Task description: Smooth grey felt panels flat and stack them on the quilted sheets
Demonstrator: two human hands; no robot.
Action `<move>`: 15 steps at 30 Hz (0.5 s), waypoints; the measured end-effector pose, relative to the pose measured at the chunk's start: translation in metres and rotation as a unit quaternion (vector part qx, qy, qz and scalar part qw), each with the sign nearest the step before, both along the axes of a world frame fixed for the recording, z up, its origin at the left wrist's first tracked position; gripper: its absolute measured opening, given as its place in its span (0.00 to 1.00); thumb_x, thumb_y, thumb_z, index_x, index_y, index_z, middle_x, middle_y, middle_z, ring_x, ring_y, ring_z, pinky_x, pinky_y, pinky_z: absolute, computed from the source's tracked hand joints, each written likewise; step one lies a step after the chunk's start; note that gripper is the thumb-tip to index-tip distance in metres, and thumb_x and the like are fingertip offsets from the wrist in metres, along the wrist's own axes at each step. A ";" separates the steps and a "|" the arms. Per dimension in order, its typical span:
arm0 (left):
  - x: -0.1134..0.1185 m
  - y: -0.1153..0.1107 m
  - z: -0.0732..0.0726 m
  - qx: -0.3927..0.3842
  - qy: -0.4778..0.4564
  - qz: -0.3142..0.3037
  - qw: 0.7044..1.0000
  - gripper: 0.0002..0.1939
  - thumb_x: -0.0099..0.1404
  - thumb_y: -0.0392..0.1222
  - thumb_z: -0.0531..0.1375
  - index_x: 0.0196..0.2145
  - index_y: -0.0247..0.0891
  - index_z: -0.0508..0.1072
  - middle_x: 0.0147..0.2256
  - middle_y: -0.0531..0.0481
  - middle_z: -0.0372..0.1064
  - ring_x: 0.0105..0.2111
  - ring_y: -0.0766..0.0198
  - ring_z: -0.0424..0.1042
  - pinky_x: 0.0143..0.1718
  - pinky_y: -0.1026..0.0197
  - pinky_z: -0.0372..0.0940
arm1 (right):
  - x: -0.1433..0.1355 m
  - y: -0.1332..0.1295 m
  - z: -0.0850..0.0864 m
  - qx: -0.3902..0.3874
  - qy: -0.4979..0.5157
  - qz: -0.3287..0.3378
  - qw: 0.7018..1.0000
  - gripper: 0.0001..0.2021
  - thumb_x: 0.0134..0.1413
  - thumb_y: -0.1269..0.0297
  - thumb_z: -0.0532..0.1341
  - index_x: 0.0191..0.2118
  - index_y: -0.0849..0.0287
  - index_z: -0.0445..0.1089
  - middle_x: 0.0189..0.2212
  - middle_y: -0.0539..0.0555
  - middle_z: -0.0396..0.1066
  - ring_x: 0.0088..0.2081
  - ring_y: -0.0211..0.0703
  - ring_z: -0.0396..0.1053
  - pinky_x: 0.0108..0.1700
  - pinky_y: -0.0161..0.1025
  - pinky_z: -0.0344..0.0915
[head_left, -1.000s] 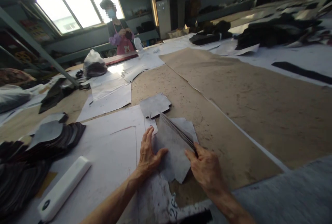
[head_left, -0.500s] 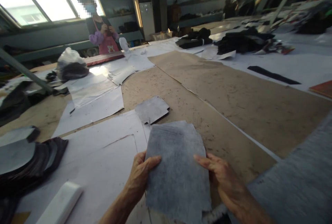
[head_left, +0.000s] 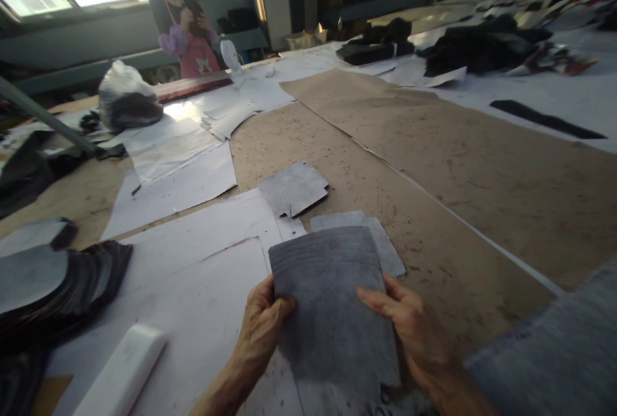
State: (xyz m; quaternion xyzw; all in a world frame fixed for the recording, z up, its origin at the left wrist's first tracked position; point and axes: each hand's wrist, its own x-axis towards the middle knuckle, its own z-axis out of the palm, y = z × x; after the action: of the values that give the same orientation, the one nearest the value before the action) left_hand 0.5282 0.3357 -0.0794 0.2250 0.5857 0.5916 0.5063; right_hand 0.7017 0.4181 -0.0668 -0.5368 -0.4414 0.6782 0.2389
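Note:
Between my two hands is a stack of grey fabric pieces [head_left: 332, 300], its far edge fanned in thin layers. My left hand [head_left: 265, 319] grips its left side, thumb on top and fingers beneath. On the right side my right hand [head_left: 407, 316] holds it the same way. Just past the stack, partly covered by it, lies a lighter grey cut piece [head_left: 385, 245]. Another small pile of grey cut pieces [head_left: 294, 188], notched at the corners, rests a little farther off on the table.
Dark layered cut pieces [head_left: 62, 294] are piled at left, near a white block [head_left: 123, 371]. Brown paper [head_left: 457, 178] and white sheets cover the table. Across it stands a person in a pink apron [head_left: 197, 56]. Grey cloth [head_left: 554, 345] lies at right; black fabric [head_left: 482, 46] is heaped farther back.
The held stack has tilted, its far edge now fanned and darker. The lighter grey piece beyond it has come into sight. My view has dipped slightly; both hands keep their grip.

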 end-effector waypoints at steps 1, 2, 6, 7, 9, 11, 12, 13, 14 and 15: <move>0.000 -0.001 0.000 0.017 0.020 -0.003 1.000 0.11 0.50 0.31 0.58 0.33 0.35 0.74 0.26 0.54 0.70 0.26 0.67 0.65 0.28 0.69 0.60 | -0.001 0.001 0.000 -0.031 0.025 -0.010 0.999 0.18 0.38 0.58 0.61 0.39 0.60 0.70 0.27 0.52 0.73 0.31 0.49 0.71 0.32 0.39 0.67; -0.001 -0.003 0.000 0.036 0.032 -0.007 0.999 0.11 0.50 0.31 0.59 0.33 0.35 0.74 0.27 0.54 0.70 0.27 0.67 0.65 0.29 0.69 0.59 | -0.001 0.001 0.000 -0.041 0.027 -0.023 0.998 0.18 0.37 0.59 0.62 0.39 0.60 0.70 0.26 0.52 0.73 0.30 0.49 0.71 0.32 0.39 0.67; -0.002 -0.005 0.001 0.037 -0.055 -0.027 0.997 0.13 0.50 0.33 0.61 0.36 0.35 0.74 0.29 0.51 0.71 0.28 0.64 0.66 0.32 0.66 0.62 | -0.001 -0.008 -0.005 0.157 -0.077 -0.056 0.983 0.13 0.35 0.55 0.62 0.27 0.59 0.73 0.23 0.53 0.72 0.27 0.47 0.69 0.31 0.37 0.66; -0.002 -0.004 0.001 0.019 -0.093 -0.030 0.995 0.13 0.51 0.35 0.61 0.37 0.35 0.73 0.29 0.49 0.71 0.28 0.63 0.67 0.32 0.64 0.62 | 0.000 -0.009 -0.006 0.210 -0.095 -0.049 0.972 0.13 0.36 0.54 0.62 0.26 0.58 0.73 0.23 0.53 0.72 0.28 0.47 0.69 0.33 0.37 0.66; -0.002 -0.003 0.001 -0.019 -0.132 -0.030 0.991 0.14 0.52 0.37 0.61 0.38 0.34 0.73 0.28 0.49 0.72 0.26 0.62 0.68 0.32 0.62 0.63 | 0.001 -0.009 -0.007 0.227 -0.102 -0.030 0.968 0.14 0.36 0.54 0.63 0.29 0.58 0.73 0.27 0.53 0.73 0.30 0.47 0.70 0.36 0.37 0.65; 0.000 -0.003 0.003 -0.029 -0.093 -0.021 0.995 0.14 0.52 0.36 0.60 0.38 0.36 0.74 0.27 0.50 0.71 0.26 0.63 0.68 0.30 0.64 0.63 | 0.003 -0.007 -0.005 0.149 -0.080 -0.020 0.985 0.17 0.37 0.54 0.63 0.34 0.58 0.72 0.30 0.54 0.73 0.33 0.49 0.70 0.36 0.39 0.66; 0.001 -0.005 0.005 -0.019 -0.040 -0.019 0.999 0.14 0.52 0.36 0.60 0.38 0.37 0.74 0.27 0.50 0.71 0.27 0.62 0.68 0.30 0.64 0.63 | 0.004 -0.006 -0.004 0.089 -0.055 -0.021 0.994 0.17 0.37 0.55 0.64 0.35 0.59 0.71 0.30 0.54 0.73 0.33 0.50 0.71 0.35 0.39 0.66; 0.003 -0.007 0.007 0.002 0.028 -0.020 0.999 0.13 0.52 0.36 0.59 0.38 0.38 0.75 0.29 0.50 0.72 0.29 0.61 0.69 0.31 0.64 0.63 | 0.004 -0.006 -0.002 0.026 -0.014 -0.022 0.999 0.18 0.37 0.56 0.64 0.36 0.59 0.70 0.29 0.54 0.74 0.32 0.51 0.71 0.34 0.40 0.67; 0.004 -0.010 0.010 0.027 0.100 -0.023 0.994 0.13 0.52 0.37 0.59 0.37 0.38 0.76 0.32 0.49 0.72 0.32 0.59 0.69 0.34 0.63 0.63 | 0.004 -0.006 0.000 -0.035 0.031 -0.024 0.999 0.17 0.37 0.57 0.64 0.37 0.59 0.69 0.28 0.54 0.74 0.32 0.52 0.71 0.33 0.41 0.67; 0.005 -0.013 0.012 0.048 0.162 -0.024 0.985 0.13 0.52 0.37 0.59 0.37 0.39 0.76 0.34 0.48 0.72 0.36 0.57 0.69 0.37 0.62 0.63 | 0.004 -0.008 0.002 -0.079 0.066 -0.031 0.994 0.17 0.38 0.57 0.64 0.37 0.59 0.69 0.27 0.54 0.73 0.31 0.53 0.71 0.32 0.42 0.67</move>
State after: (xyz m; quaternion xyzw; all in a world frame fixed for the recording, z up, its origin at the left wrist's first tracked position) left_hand 0.5337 0.3230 -0.0674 0.3562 0.6251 0.5623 0.4077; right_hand 0.7059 0.4096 -0.0652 -0.5215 -0.3528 0.7373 0.2449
